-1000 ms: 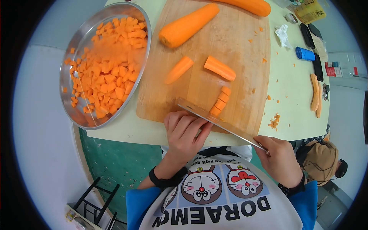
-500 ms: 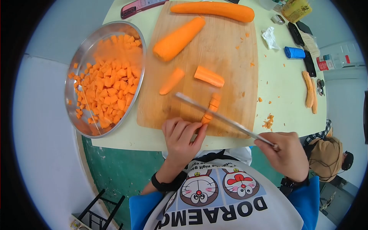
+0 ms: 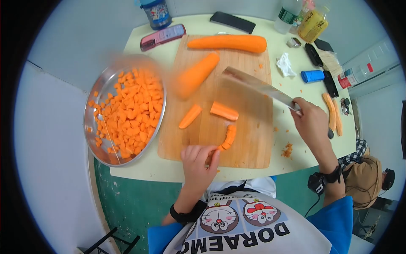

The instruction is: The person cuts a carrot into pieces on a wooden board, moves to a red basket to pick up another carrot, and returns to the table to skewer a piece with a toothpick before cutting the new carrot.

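My right hand is wrapped round the handle of a kitchen knife, whose broad blade is raised over the right side of the wooden cutting board. Near the board's front edge, my left hand is closed, thumb and fingertips at the near end of a carrot strip cut into several pieces that still lie in a curved row. Beyond it lie a short carrot length and a thinner carrot stick. Two larger carrots, one thick and one long, rest farther back.
A metal tray of diced carrot overlaps the table's left side. Phones, a blue bottle, crumpled tissue, a blue roll and carrot scraps surround the board. Another person is at far right.
The knife has lifted off the cut carrot strip and swung away to the right and back with my right hand. My left hand stays at the strip's near end. The view has shifted.
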